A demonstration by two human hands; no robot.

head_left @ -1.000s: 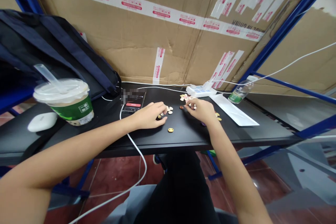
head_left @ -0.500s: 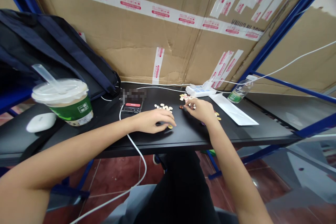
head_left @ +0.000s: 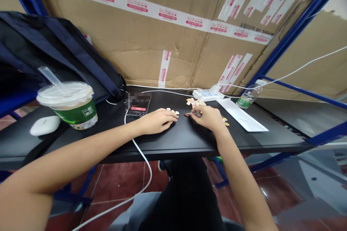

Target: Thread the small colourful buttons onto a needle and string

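My left hand (head_left: 159, 121) lies low over the black tabletop, fingers stretched out and together. Its fingertips rest against a group of small pale buttons (head_left: 172, 111), partly covering them. My right hand (head_left: 207, 117) has thumb and forefinger pinched together just above the table. A small brown button-like piece (head_left: 187, 114) is at those fingertips. Something thin and greyish shows between the fingers, too small to name. Behind the right hand lies a heap of pale and pinkish buttons (head_left: 193, 102). Several yellowish buttons (head_left: 225, 121) lie to its right, partly hidden by the wrist.
A phone (head_left: 138, 108) lies left of the hands, near a lidded drink cup (head_left: 73, 110) with a straw and a white case (head_left: 45, 125). A power strip (head_left: 207, 95), white paper packet (head_left: 242, 114) and plastic bottle (head_left: 251, 95) are at right. A white cable (head_left: 143, 158) hangs over the front edge.
My left hand's fingers have straightened and lowered onto the pale buttons, hiding the yellow one beneath them. My right hand stays nearly in place, with the brown piece slightly nearer me.
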